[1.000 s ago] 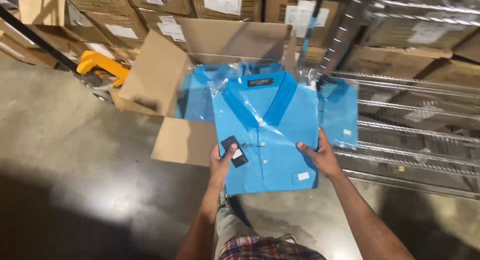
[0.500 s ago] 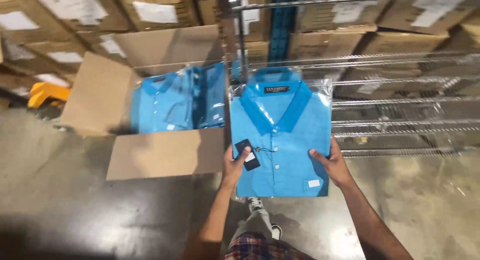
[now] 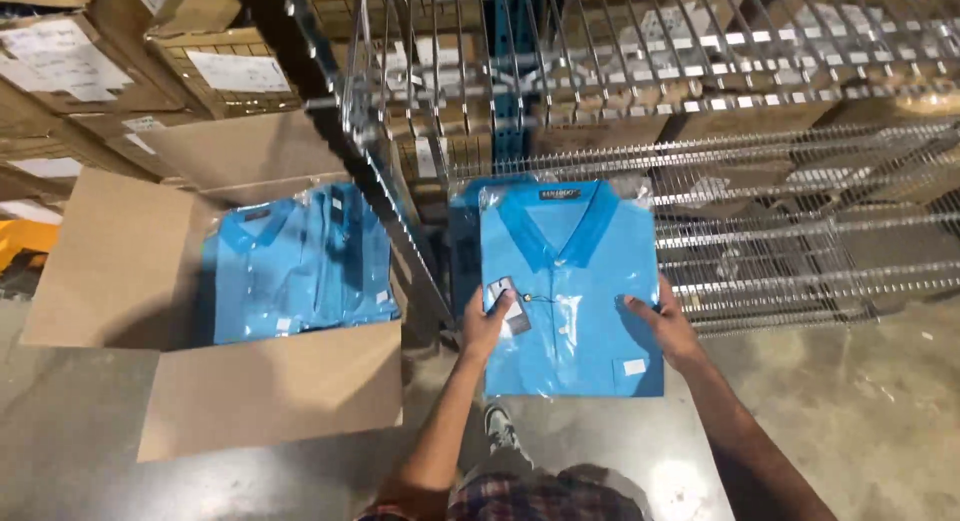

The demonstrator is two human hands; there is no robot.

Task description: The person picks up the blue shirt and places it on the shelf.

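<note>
Concrete flooring and wire shelving (image 3: 780,231) fill a warehouse aisle stacked with cardboard cartons. A person holds a folded blue polo shirt (image 3: 570,291), sealed in a clear bag, flat and face-up in front of the shelving. The left hand (image 3: 487,326) pinches its left edge beside a hang tag (image 3: 508,306); the right hand (image 3: 665,326) clasps the right edge, keeping it level. An open cardboard box (image 3: 200,381) of matching shirts sits to the left.
</note>
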